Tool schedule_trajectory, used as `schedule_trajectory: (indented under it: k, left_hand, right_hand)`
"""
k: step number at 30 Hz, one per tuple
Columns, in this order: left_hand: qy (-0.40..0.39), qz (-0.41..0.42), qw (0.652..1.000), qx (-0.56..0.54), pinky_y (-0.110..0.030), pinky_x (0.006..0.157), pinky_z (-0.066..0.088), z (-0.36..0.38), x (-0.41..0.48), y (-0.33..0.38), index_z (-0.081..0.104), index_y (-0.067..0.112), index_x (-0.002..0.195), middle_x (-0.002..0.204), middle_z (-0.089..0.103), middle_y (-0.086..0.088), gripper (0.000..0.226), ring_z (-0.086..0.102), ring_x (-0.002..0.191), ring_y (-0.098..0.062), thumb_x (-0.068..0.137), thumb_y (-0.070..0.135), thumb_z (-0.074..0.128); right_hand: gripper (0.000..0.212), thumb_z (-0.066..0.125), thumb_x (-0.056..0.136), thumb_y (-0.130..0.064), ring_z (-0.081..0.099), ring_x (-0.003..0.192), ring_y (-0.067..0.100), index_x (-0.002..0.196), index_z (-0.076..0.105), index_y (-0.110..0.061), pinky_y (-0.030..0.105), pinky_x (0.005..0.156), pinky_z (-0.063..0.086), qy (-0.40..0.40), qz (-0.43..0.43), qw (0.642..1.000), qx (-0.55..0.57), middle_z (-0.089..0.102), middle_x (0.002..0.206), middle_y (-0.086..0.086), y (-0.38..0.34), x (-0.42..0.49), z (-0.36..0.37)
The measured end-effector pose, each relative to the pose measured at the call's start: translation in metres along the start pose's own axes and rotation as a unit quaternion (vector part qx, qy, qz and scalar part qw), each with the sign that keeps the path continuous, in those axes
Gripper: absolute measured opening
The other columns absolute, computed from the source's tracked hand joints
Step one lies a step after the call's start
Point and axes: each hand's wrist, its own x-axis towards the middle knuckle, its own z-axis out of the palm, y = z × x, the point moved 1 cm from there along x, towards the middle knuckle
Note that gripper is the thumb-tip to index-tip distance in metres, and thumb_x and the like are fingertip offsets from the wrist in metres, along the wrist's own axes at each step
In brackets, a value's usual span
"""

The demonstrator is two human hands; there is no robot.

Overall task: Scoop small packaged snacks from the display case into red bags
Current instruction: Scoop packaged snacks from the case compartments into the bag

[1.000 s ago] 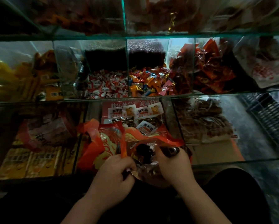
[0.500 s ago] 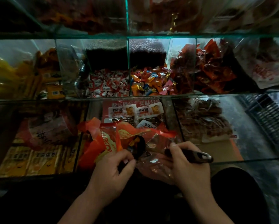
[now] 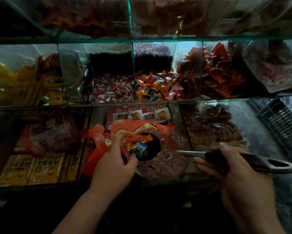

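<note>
Head view: right hand (image 3: 235, 168) fingers clamp the scoop (image 3: 263, 162) handle; its candies (image 3: 139, 146) lie just beside left hand (image 3: 114, 166) fingers pinching the red bag (image 3: 138, 127).

Left hand (image 3: 114, 166) pinches the red bag (image 3: 138, 127), right hand (image 3: 226, 168) grips the scoop (image 3: 191, 153), both forearms extended forward

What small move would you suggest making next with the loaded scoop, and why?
Probably roll the right hand so the black round long-handled scoop tips its load into the red plastic bag. Its bowl holds several colourful wrapped candies and sits at the bag's mouth, whose edge the left hand grips beside it.
</note>
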Motion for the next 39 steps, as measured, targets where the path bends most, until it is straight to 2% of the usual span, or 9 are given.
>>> schedule_trajectory:
  k: [3,7,11,14,18,21,29,34,39]
  left_hand:
    - [0.0,-0.01,0.999,0.054,-0.024,0.034,0.031,-0.003,0.01,0.01,0.025,0.047,0.141,0.056,0.059,0.008,0.066,0.055,0.045,-0.009,0.089,0.044,0.064]
    - [0.078,-0.001,0.98,0.183,-0.021,0.044,0.038,-0.012,0.013,0.026,0.038,0.04,0.139,0.065,0.058,0.016,0.065,0.054,0.054,0.0,0.085,0.072,0.055]
    - [0.251,0.155,0.947,0.124,-0.022,0.073,0.042,-0.022,0.006,0.044,0.058,0.026,0.113,0.095,0.052,0.018,0.034,0.051,0.085,-0.007,0.086,0.047,0.062]
    - [0.187,0.209,0.947,0.155,-0.022,0.092,0.036,-0.015,0.017,0.055,0.061,0.019,0.113,0.112,0.047,0.009,0.033,0.045,0.107,-0.011,0.089,0.04,0.064]
    - [0.036,0.086,0.975,0.203,-0.042,0.122,0.022,0.002,0.033,0.053,0.047,0.024,0.143,0.156,0.028,0.005,0.057,0.017,0.146,-0.015,0.097,0.057,0.048]
    - [0.017,0.087,0.979,0.184,-0.038,0.122,0.014,0.009,0.036,0.048,0.039,0.028,0.152,0.166,0.014,0.009,0.06,0.008,0.152,-0.011,0.099,0.058,0.039]
    - [0.077,0.126,0.971,0.186,-0.039,0.121,0.022,0.003,0.036,0.055,0.053,0.019,0.145,0.154,0.043,0.0,0.049,0.031,0.145,-0.017,0.103,0.043,0.043]
    - [0.09,0.152,0.966,0.189,-0.05,0.12,0.029,-0.009,0.056,0.074,0.053,0.019,0.145,0.155,0.044,-0.001,0.052,0.033,0.146,-0.022,0.104,0.047,0.037]
    - [0.113,0.255,0.95,0.137,-0.042,0.119,0.029,-0.017,0.107,0.109,0.042,0.019,0.151,0.157,0.041,-0.001,0.054,0.034,0.145,-0.019,0.104,0.046,0.043]
  right_hand:
    - [0.042,0.058,0.096,-0.01,0.074,0.062,0.042,0.056,0.06,-0.019,0.032,0.051,0.059,-0.018,-0.023,1.0,0.004,0.07,0.058,0.012,-0.013,-0.004,0.001]
    - [0.04,0.063,0.089,0.0,0.074,0.06,0.04,0.055,0.065,-0.021,0.03,0.051,0.059,-0.046,-0.043,0.998,-0.003,0.07,0.059,0.014,-0.019,-0.009,0.003]
    - [0.037,0.066,0.083,-0.001,0.074,0.06,0.038,0.055,0.068,-0.024,0.031,0.052,0.059,-0.064,-0.052,0.997,-0.005,0.071,0.06,0.015,-0.021,-0.013,0.006]
    - [0.038,0.066,0.084,0.001,0.074,0.06,0.039,0.055,0.067,-0.023,0.03,0.051,0.059,-0.066,-0.055,0.996,-0.007,0.071,0.06,0.015,-0.021,-0.015,0.006]
    - [0.018,0.071,0.069,-0.01,0.074,0.06,0.039,0.055,0.066,-0.02,0.03,0.051,0.059,-0.082,-0.067,0.994,0.01,0.07,0.06,0.017,-0.027,-0.022,0.01]
    - [0.015,0.071,0.069,-0.01,0.074,0.061,0.04,0.057,0.067,-0.02,0.031,0.053,0.059,-0.09,-0.078,0.993,0.012,0.07,0.061,0.017,-0.031,-0.026,0.01]
    - [0.019,0.071,0.071,-0.011,0.074,0.062,0.039,0.057,0.066,-0.022,0.03,0.051,0.058,-0.118,-0.086,0.989,0.029,0.071,0.063,0.017,-0.043,-0.03,0.022]
    - [0.031,0.067,0.081,-0.005,0.075,0.062,0.035,0.056,0.066,-0.024,0.029,0.051,0.058,-0.118,-0.111,0.985,0.054,0.071,0.061,0.012,-0.063,-0.028,0.035]
    - [0.045,0.061,0.091,-0.001,0.076,0.065,0.033,0.055,0.066,-0.027,0.027,0.053,0.059,-0.098,-0.143,0.979,0.11,0.073,0.063,0.012,-0.089,-0.014,0.05]
